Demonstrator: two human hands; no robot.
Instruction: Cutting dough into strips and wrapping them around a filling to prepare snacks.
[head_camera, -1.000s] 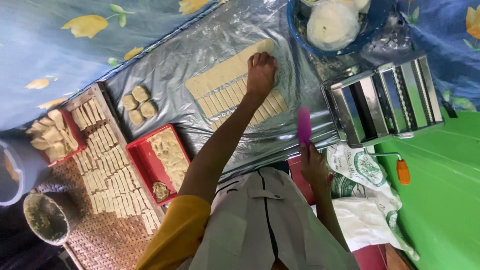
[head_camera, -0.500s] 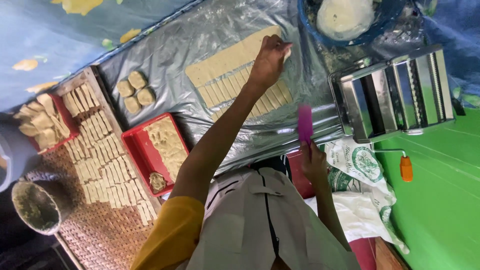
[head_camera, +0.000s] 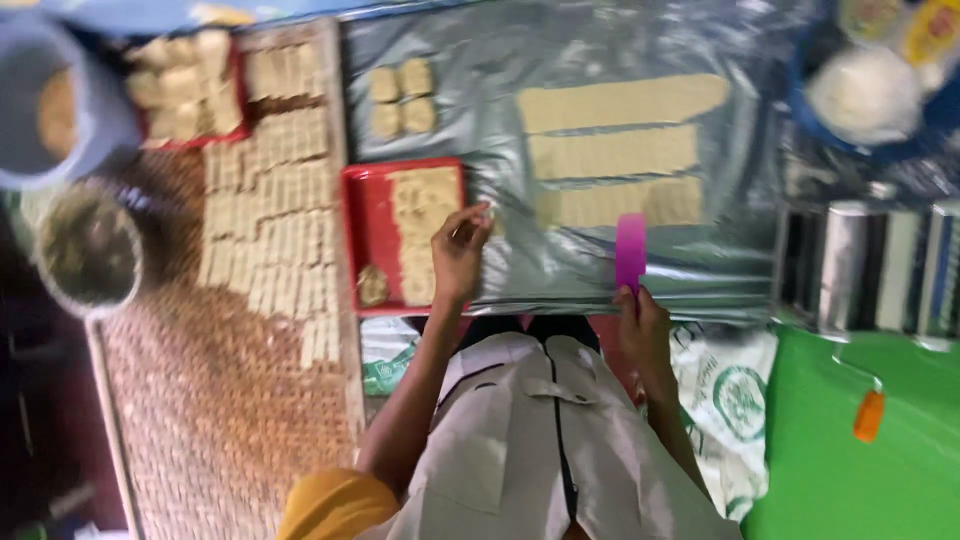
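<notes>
The left hand had left the dough strips, pinching a piece over the red tray; the right hand gripped the pink scraper.

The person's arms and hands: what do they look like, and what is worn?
No gloves, ring or watch show in this blurred picture. Above the left hand the arm is bare to a yellow sleeve. Above the right hand the forearm is bare; no sleeve shows.

a flat pink scraper stands upright on the edge of the silver sheet, gripped at its lower end. three pale dough strips lie side by side just above it. dough pieces fill the red tray
</notes>
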